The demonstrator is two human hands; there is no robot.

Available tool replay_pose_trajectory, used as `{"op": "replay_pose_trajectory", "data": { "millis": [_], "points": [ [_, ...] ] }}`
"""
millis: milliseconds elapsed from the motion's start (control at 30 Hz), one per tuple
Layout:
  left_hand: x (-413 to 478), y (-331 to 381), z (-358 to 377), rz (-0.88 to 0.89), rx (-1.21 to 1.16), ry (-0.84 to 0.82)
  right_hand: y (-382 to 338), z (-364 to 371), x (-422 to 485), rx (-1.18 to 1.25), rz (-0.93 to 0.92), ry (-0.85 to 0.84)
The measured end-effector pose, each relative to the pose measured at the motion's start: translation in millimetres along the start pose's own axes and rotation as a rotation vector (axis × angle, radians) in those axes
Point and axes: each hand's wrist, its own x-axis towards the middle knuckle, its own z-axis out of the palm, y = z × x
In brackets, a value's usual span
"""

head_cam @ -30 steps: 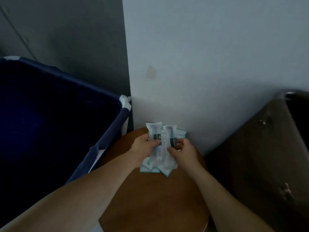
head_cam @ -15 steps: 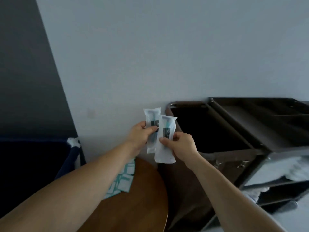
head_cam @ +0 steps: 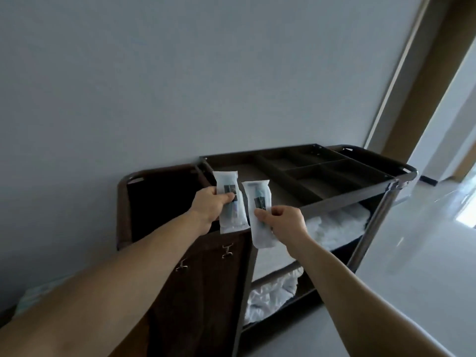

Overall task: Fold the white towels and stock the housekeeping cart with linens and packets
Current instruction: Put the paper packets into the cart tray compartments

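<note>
My left hand (head_cam: 209, 207) pinches a white packet (head_cam: 228, 185) upright, just before the near left corner of the housekeeping cart (head_cam: 342, 195). Beside it, my right hand (head_cam: 284, 219) pinches a second white packet (head_cam: 258, 194) that hangs below my fingers. Both packets are apart and show a dark label. The cart's top tray (head_cam: 273, 166) is dark with several divided compartments. White folded linens (head_cam: 334, 225) lie on the shelf under the tray, and more white linens (head_cam: 270, 292) sit on the lower shelf.
A dark brown fabric bag (head_cam: 159, 202) with metal hooks hangs on the cart's left end. A grey wall stands behind. Glossy pale floor (head_cam: 412, 253) spreads to the right toward a doorway (head_cam: 438, 86). A bit of teal-and-white packets (head_cam: 38, 292) shows at lower left.
My view swung right from the round wooden table to the cart. Both hands lifted the two packets off the pile, carried them to the cart and drew them apart.
</note>
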Motion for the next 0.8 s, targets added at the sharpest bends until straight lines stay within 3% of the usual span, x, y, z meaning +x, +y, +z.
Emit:
{"op": "replay_pose_trajectory", "data": {
  "millis": [233,633,800],
  "points": [
    [59,8,97,-0.039,-0.019,0.019,18,-74,78,-0.021,-0.002,0.008],
    [238,19,166,-0.055,0.050,0.029,14,-108,268,-0.009,-0.013,0.059],
    [291,14,184,-0.092,0.058,0.099,13,-115,351,-0.159,0.007,-0.050]
  ]
}}
